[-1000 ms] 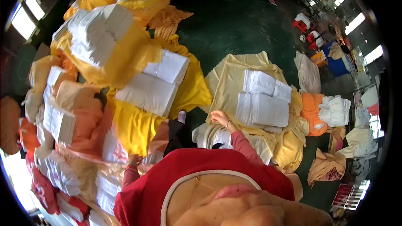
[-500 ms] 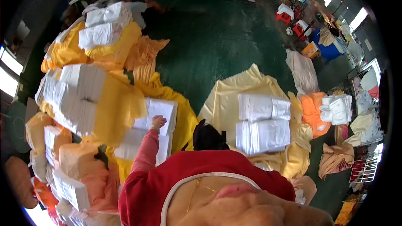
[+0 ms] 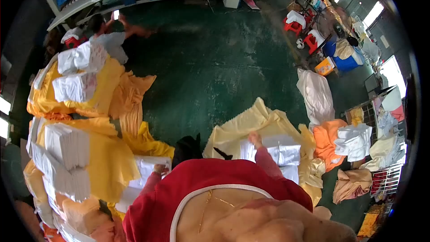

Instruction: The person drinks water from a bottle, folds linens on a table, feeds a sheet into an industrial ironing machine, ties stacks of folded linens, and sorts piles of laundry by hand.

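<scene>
My left hand (image 3: 159,169) rests on a white stack of flat folded pieces (image 3: 142,170) lying on yellow cloth, its fingers stretched towards the stack's right edge. Further right, my right hand (image 3: 255,139) is over the upper left part of another white stack (image 3: 286,151), which sits on a spread cream cloth (image 3: 233,132). The right fingers are small and blurred, so their grip cannot be made out. Whether the white pieces are cloth or paper is unclear. My chest covers the near part of both stacks.
Taller white piles (image 3: 67,145) on yellow cloth stand at the left. Behind them a person (image 3: 109,40) holds a phone (image 3: 116,15). Orange cloth (image 3: 329,141) and a pale sack (image 3: 316,94) lie right; red stools (image 3: 293,26) stand further back.
My right hand, hidden earlier, now shows over the right stack. My left hand has moved down and slightly left along the left stack. The camera view has shifted.
</scene>
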Demonstrator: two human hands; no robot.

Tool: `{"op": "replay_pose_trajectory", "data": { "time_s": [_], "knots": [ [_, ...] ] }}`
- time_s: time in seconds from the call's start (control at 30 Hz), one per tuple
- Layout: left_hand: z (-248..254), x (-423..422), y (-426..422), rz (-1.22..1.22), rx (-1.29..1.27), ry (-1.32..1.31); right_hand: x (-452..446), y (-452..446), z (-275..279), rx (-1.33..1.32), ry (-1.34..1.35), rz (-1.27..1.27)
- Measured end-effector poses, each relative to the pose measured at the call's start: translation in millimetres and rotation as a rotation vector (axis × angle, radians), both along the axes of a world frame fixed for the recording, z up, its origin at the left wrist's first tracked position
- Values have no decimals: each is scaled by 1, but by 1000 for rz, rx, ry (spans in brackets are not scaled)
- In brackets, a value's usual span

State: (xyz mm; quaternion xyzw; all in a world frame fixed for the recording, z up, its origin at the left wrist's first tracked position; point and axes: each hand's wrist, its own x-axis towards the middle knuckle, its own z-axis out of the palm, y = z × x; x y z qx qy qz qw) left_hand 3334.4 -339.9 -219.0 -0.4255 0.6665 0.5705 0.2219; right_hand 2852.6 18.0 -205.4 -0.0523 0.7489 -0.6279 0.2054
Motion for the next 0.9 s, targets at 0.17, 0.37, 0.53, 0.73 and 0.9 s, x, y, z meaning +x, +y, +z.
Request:
{"op": "replay_pose_trajectory", "data": {
  "time_s": [0.17,0.37,0.53,0.73,0.9],
  "knots": [
    [-20,-51,-90,-349,-372,-138,-173,-181,48,87,-43,86],
    [-14,-210,-269,-605,-613,-164,-226,-255,9,186,77,462],
    [23,-455,-450,-750,-873,96,-250,-205,-117,795,132,482],
    [77,-706,-561,583,28,498,-307,-238,-57,1048,-368,356],
    [34,-779,-594,669,222,300,-498,-335,-45,1178,-193,612]
  ]
}}
